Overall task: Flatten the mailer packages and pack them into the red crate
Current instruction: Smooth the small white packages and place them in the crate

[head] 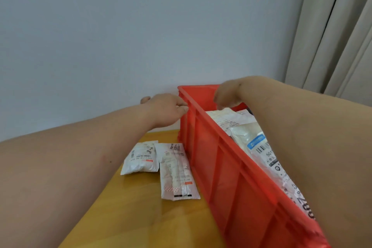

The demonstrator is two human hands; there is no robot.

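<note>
Red crate [227,169]: hard ribbed plastic, long rectangular shape, placed on smooth yellow wooden table [141,217]. Several soft white mailers [249,139] with printed labels are packed flat inside. Two more mailers are left on table just beside crate: puffy squarish one [141,160], long flat one [178,173]. Left hand [167,107] is curled over crate's left rim, gripping it. Right hand [227,94] is held above far end of crate; grip cannot be told, fingers blurred. Grey wall, beige curtain [338,32] behind.
</note>
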